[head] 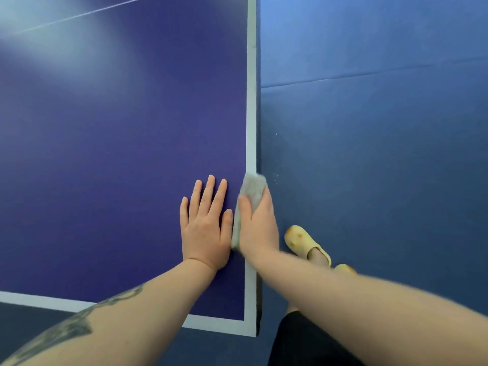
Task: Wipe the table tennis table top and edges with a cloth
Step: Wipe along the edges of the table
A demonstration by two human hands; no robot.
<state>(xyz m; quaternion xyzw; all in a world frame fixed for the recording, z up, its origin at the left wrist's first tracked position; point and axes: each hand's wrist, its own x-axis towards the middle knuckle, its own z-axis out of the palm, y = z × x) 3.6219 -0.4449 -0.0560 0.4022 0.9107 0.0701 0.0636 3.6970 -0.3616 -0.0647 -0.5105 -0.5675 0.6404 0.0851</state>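
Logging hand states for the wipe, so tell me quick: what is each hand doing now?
Left hand: open, flat on the table top, holding nothing.
Right hand: closed on the grey cloth at the table's side edge.

Table top (118, 154) lies bare ahead; only the left hand (206, 228) rests beside the edge.

Indoor table tennis room: purple table (118, 154) with white boundary lines (251, 101), blue seamed sports flooring (383, 128).
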